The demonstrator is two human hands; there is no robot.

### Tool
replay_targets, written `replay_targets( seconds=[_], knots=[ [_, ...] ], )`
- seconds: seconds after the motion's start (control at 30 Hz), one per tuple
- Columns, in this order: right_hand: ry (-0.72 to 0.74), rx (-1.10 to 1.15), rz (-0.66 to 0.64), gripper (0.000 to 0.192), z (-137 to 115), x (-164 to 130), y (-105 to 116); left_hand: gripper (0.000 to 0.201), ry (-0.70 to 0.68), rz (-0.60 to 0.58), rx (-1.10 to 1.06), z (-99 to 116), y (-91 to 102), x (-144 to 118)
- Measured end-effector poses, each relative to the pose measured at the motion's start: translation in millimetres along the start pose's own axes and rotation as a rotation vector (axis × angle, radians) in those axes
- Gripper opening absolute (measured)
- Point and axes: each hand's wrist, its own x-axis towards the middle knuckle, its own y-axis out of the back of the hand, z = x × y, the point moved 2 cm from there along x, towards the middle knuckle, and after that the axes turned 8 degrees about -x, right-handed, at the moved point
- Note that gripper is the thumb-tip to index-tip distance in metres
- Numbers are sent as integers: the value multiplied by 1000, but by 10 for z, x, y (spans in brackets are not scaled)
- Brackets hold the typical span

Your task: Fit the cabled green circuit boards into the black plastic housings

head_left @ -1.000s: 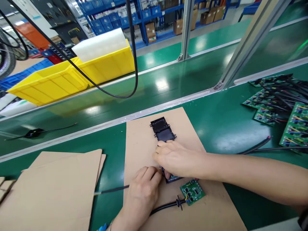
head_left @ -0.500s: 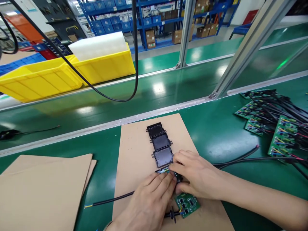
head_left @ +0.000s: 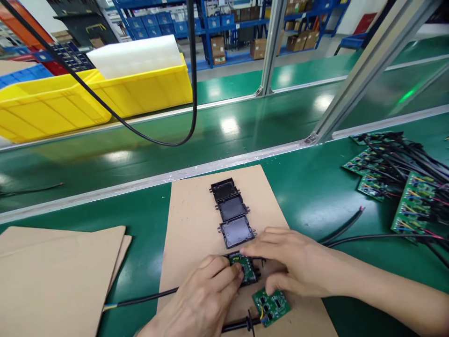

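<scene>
My left hand is closed, its fingertips on a green circuit board that sits inside a black plastic case. A black cable with a stripped end runs out from under this hand to the left. My right hand has its fingers stretched out over the case's far right corner, thumb apart. Just below that thumb lies a second circuit board, wired to a black cable with a grommet. Beyond the hands, several empty black cases stand in a row on the cardboard sheet.
Circuit boards with black cables are heaped at the right. Cardboard pieces lie at the left. Past the metal rail stand yellow bins; a black cable hangs in front of them. A metal post rises at the right.
My left hand has drawn back slightly left, uncovering the board in its case. The fingers of my right hand have spread, and its thumb has moved away from the case.
</scene>
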Motion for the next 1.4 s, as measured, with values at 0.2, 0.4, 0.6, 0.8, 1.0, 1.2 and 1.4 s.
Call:
replay_targets(
  seconds=[0.2,0.4,0.6,0.8,1.0,1.2,1.4],
  knots=[
    [-180,-1,3,15,43,-164,-10,29,13,19,20,-2,-79,-120],
    [-172,-105,-27,16,-15,-113,17,29,-68,122,54,-53,-152,-116],
    [-221,-116,-137,22,-41,26,104,26,-7,77,101,-17,-135,-116],
    [-16,-112,-49,16,-208,164,-63,21,-5,108,76,-26,-199,-153],
    [189,-371,85,23,-123,87,-160,27,35,59,52,-7,-171,-138],
    [196,-408,1,20,-69,77,-162,44,61,53,118,29,-86,-92],
    [178,-528,-61,14,-107,140,-216,41,90,-76,170,57,-128,-1]
  ],
)
